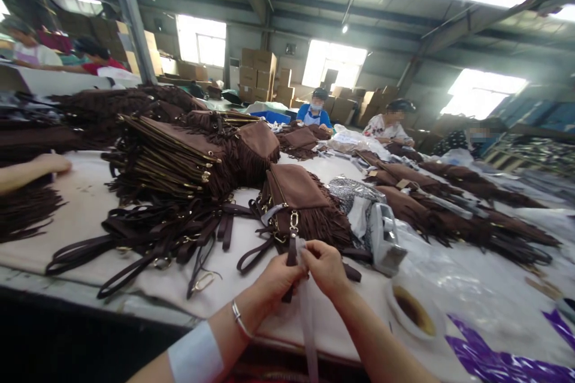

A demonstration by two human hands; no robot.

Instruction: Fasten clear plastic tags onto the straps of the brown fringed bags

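Note:
In front of me a brown fringed bag [299,188] lies on the table, with gold rings and a clasp [293,220] at its near corner. A dark brown leather strap [291,251] runs from the clasp toward me. My left hand [284,275] is closed around this strap. My right hand [324,266] pinches a translucent white strip [308,329] against the strap, and the strip's long end hangs down over the table edge. Both hands nearly touch. Left of them, a dark wrist loop [258,256] spreads out on the cloth.
Stacked fringed bags [175,155] with brass zippers rise at left, their straps [157,239] trailing forward. A tape dispenser [385,236] and a white roll [413,311] sit at right, near purple plastic [503,353]. Another person's hand [51,164] reaches in at far left. Several people sit across the table.

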